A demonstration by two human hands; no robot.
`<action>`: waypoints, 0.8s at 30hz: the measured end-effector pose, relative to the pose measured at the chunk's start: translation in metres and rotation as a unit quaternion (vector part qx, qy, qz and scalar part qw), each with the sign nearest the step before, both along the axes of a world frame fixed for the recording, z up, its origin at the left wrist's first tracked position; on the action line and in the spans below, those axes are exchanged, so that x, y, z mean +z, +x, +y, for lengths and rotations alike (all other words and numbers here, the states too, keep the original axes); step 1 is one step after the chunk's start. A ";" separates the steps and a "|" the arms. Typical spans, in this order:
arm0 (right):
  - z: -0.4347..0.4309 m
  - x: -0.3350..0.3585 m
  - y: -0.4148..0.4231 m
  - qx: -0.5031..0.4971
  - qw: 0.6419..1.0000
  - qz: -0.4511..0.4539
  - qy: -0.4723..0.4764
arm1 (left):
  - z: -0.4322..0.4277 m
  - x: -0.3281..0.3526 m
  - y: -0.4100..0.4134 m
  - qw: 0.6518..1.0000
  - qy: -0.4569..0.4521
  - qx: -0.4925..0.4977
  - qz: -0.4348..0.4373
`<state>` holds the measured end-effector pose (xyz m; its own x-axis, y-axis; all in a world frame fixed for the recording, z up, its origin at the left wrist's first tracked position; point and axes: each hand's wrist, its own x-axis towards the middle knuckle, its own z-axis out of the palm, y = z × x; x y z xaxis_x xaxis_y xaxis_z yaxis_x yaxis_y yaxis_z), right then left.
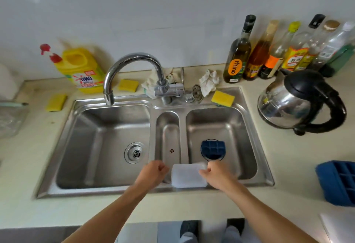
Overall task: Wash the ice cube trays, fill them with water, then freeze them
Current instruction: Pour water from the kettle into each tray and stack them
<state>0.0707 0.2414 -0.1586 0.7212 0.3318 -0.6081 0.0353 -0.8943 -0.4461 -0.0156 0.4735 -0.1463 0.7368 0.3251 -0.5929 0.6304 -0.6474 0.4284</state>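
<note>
- The steel sink (249, 119) has a wide left basin, a narrow middle basin and a right basin. It is set in a pale counter (288, 156).
- The white tray (187, 177) is at the sink's near rim, across the divider between the middle and right basins. It is blurred, so its cells do not show.
- The right hand (217, 175) grasps the white tray's right end, fingers curled round the edge and thumb on top.
- The left hand (153, 171) is just beside the white tray's left end, fingers clenched. I cannot tell whether it pinches the edge or is apart from it.
- A blue tray (213, 149) lies cells up on the floor of the sink's right basin, over the drain.
- A second blue tray (338, 183) sits on the counter well to the right of the sink, cut off by the frame edge.
- The tap (132, 65) stands behind the sink, its spout over the left basin's far edge.
- A yellow jug (82, 69) stands behind the sink's far left corner.
- One sponge (222, 98) rests on the sink's far right rim, another (128, 85) lies behind the sink by the tap, and a third (56, 102) lies to the sink's left.
- A cloth (208, 83) and a strainer (196, 91) lie at the sink's far rim.
- Bottles (238, 60) line the wall behind the sink's right corner.
- A kettle (299, 104) stands to the right of the sink.
</note>
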 end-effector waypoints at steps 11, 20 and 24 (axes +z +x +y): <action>-0.003 0.004 -0.016 0.050 0.999 -0.014 -0.017 | -0.025 0.000 -0.005 0.992 0.034 -0.112 0.052; -0.018 0.009 -0.003 0.101 0.995 -0.011 0.011 | -0.037 0.012 0.003 0.986 0.089 -0.126 0.068; -0.032 0.019 0.016 0.039 0.996 -0.005 0.074 | -0.047 0.018 0.020 0.998 0.046 -0.049 0.008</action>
